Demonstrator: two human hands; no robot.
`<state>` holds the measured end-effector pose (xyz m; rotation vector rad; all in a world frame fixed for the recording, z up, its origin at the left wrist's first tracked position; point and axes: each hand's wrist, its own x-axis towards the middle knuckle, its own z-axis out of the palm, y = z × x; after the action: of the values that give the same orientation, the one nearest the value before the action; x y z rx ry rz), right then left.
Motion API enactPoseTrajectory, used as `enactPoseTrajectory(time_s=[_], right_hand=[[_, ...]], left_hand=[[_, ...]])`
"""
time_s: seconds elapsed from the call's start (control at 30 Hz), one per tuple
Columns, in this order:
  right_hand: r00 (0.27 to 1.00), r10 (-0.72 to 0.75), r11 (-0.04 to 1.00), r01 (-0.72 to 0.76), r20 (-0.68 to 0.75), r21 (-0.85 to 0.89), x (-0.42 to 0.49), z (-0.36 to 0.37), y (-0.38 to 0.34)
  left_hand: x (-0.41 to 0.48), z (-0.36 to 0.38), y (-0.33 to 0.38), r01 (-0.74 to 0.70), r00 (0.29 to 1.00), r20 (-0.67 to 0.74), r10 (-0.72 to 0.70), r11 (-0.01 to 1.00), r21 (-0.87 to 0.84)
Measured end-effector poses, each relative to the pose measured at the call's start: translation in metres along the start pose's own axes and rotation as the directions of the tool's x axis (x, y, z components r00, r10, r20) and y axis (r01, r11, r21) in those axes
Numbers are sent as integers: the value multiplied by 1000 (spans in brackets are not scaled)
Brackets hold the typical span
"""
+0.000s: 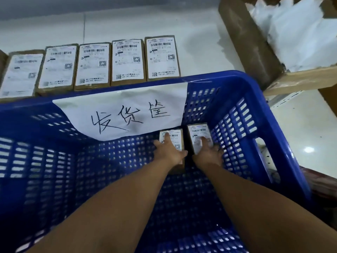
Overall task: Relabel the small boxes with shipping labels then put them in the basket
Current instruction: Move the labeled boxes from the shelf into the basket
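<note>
Blue basket [237, 77], arms outstretched — left grip [169, 152] clasps left box [176, 136], right grip [208, 152] right box [197, 130]

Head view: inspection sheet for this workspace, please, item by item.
Surface: white smooth surface beyond the basket.
Job's things: blue perforated plastic basket bearing a handwritten white paper sign. Inside it are two small brown cardboard boxes with white shipping labels, left box and right box. A row of labelled brown boxes stands on the white surface.
Clutter: large open cardboard carton holding white sheets.
Grippers: left hand on left box, right hand on right box; grip unclear.
Cables: nothing seen.
Surroundings: glossy white area at right.
</note>
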<state>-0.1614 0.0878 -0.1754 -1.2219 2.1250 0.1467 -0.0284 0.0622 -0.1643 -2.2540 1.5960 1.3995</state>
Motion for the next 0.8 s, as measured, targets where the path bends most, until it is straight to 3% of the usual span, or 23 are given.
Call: enactPoseTrajectory(time_s=[0.23,0.37,0.5,0.63,0.7,0.8], right_hand=[[999,-3,1000,4,-36,15,20,20,17],[975,104,994,-99,-198,36,19,21,13],[994,45,999,-42,-97,25,18,18,14],[984,-9,988,36,-180,147,3,18,4],[997,-30,989,40,-76,141,-2,21,2],[999,-40,988,35,28,151,-2,20,5]], left_hand=[[17,31,6,43,999,14,-44,999,29],[23,40,15,67,997,26,-68,998,11],[24,52,16,37,998,-44,-41,996,-75],[22,58,20,-23,995,-104,0,975,-219],[26,59,20,18,998,-58,-39,943,-333],[29,60,14,37,999,-10,-44,928,-371]])
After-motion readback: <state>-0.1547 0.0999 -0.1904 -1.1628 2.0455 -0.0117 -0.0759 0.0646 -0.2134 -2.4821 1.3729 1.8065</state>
